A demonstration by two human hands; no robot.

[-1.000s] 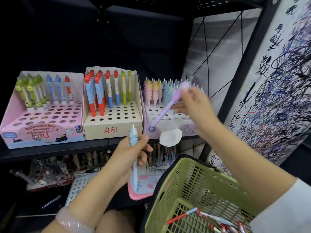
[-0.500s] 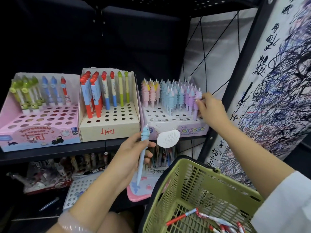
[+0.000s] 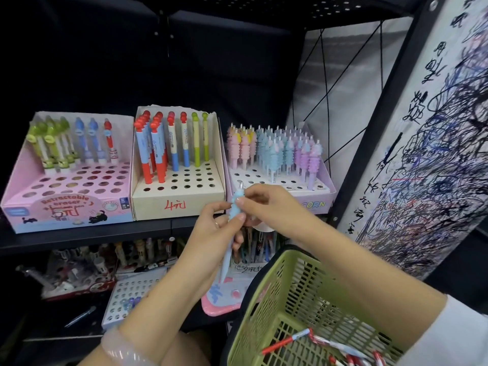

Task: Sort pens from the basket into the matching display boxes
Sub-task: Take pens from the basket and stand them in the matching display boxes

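Both hands meet on one pale blue pen [image 3: 232, 220] in front of the shelf edge, just below the unicorn display box [image 3: 320, 192] — the left hand [image 3: 211, 233] has its fingers wrapped round the barrel, holding it upright, while the right hand [image 3: 261, 207] pinches its ridged upper part between thumb and fingertips. This looks like a hand-over, with the pen yet to be seated. The next move probably calls for the right hand to lift it clear, keep it upright and lower its tip into a free hole in the front rows beside the blue ones — more red-and-white pens [image 3: 317, 342] wait in the green basket [image 3: 266, 307].
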